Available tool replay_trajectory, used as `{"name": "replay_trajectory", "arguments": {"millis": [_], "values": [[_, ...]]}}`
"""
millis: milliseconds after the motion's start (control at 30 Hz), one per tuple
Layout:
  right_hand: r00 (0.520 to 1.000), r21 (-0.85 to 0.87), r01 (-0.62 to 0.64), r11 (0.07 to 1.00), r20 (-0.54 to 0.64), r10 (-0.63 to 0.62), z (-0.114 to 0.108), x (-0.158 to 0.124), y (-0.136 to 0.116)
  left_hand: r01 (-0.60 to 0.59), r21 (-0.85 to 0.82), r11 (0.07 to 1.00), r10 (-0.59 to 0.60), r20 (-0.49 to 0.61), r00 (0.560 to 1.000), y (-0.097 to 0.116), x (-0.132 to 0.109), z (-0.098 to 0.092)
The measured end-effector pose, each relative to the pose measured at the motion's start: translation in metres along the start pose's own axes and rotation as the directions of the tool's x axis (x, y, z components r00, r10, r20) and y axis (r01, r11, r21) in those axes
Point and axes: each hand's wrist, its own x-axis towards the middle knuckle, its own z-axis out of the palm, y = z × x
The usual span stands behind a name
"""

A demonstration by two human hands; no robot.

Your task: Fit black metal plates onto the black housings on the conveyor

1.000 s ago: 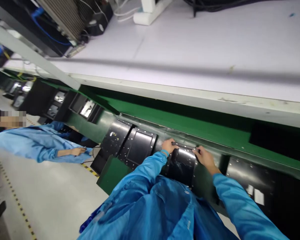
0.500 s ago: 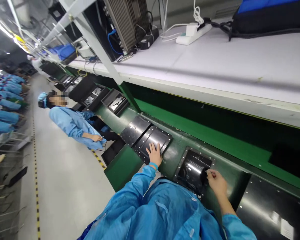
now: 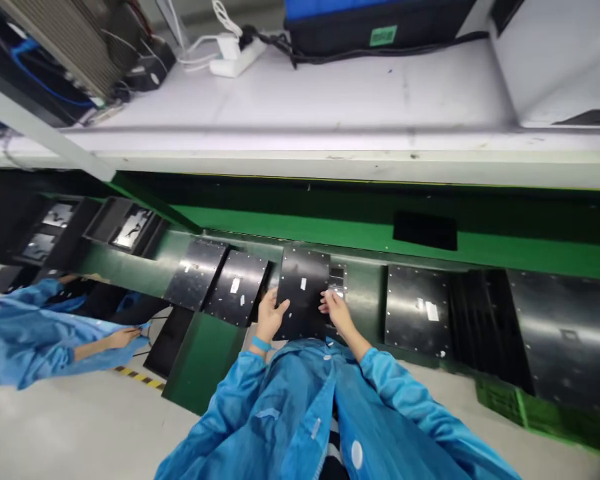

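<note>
Two hands on one black metal back panel point(image 3: 303, 293), held over the green conveyor belt point(image 3: 365, 293).
Left hand point(image 3: 270, 317) grips the panel's left edge near its lower corner, fingers curled round the edge; right hand point(image 3: 336, 308) closed on the right edge, opposite, thumb on top. Panel faces up, small white label visible, near edge just in front of the blue smock. Under the panel, by the right hand's fingertips, part of another black part point(image 3: 337, 279) shows; cannot tell what it is. Left of the left hand: two more labelled black panels point(image 3: 240, 287) side by side on the belt. Right of the right hand: one further panel point(image 3: 417, 310), well apart. Far left, a co-worker's hand point(image 3: 123, 338) in a blue sleeve.
</note>
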Motion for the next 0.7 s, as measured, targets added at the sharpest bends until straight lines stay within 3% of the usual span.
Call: {"name": "replay_trajectory", "arguments": {"millis": [100,167,267,367,433,500,600,700], "values": [[0.943,-0.136,-0.070,0.988,-0.332,0.021,-0.027,0.009,0.014,0.218,-0.235,0.947,-0.199,0.103,0.975,-0.033,0.010,0.049],[0.897,-0.309,-0.149,0.939,-0.442,-0.003,-0.044,0.018,0.022,0.290,-0.290,0.912,-0.250,0.167,0.954,-0.052,0.017,0.068],[0.902,-0.400,-0.249,0.882,-0.428,0.060,-0.057,0.026,0.031,0.304,-0.337,0.891,-0.254,0.186,0.949,-0.072,0.027,0.077],[0.920,-0.418,-0.239,0.877,-0.385,0.067,-0.054,0.028,0.035,0.303,-0.318,0.898,-0.261,0.168,0.951,-0.083,0.034,0.077],[0.915,-0.499,-0.266,0.825,-0.401,0.052,-0.050,0.026,0.034,0.280,-0.195,0.940,-0.259,0.128,0.958,-0.086,0.037,0.075],[0.916,-0.609,-0.302,0.734,-0.398,0.046,-0.048,0.023,0.032,0.246,0.057,0.968,-0.248,0.034,0.968,-0.088,0.037,0.073],[0.932,-0.696,-0.305,0.650,-0.360,0.052,-0.046,0.019,0.028,0.205,0.429,0.880,-0.182,-0.095,0.979,-0.089,0.037,0.067],[0.925,-0.642,-0.336,0.689,-0.361,0.115,-0.043,0.019,0.024,0.243,0.484,0.841,-0.228,-0.091,0.970,-0.094,0.038,0.065]]}}
